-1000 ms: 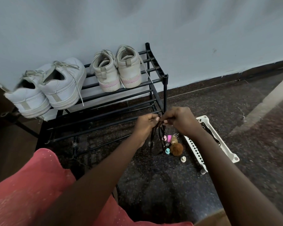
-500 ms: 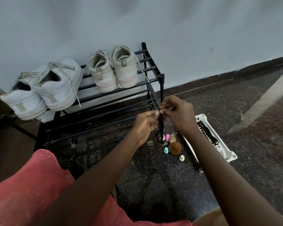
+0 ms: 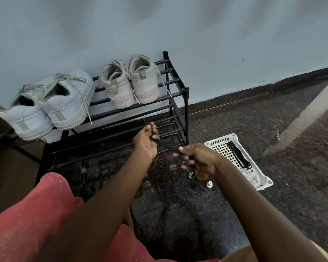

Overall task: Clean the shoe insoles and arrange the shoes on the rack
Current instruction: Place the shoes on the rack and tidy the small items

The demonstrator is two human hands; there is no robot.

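Observation:
A black metal shoe rack (image 3: 186, 103) stands against the wall. On its top shelf sit a pair of white sneakers (image 3: 64, 103) at the left and a pair of cream sneakers with pink trim (image 3: 133, 84) at the right, heels toward me. My left hand (image 3: 146, 142) and my right hand (image 3: 197, 157) are in front of the rack's lower shelves. A black lace (image 3: 167, 145) is stretched between them, one end pinched in each hand.
A white perforated plastic basket (image 3: 223, 150) lies on the dark stone floor at the right, with another black lace (image 3: 239, 156) and a white cloth in it. Small items, a brown pom-pom (image 3: 202, 175) and little bottles, lie under my right hand. Pink fabric covers my lap.
My hands were together in front of the rack's corner post, working the lace. They have pulled apart, the left up and left, the right down and right, drawing the lace taut.

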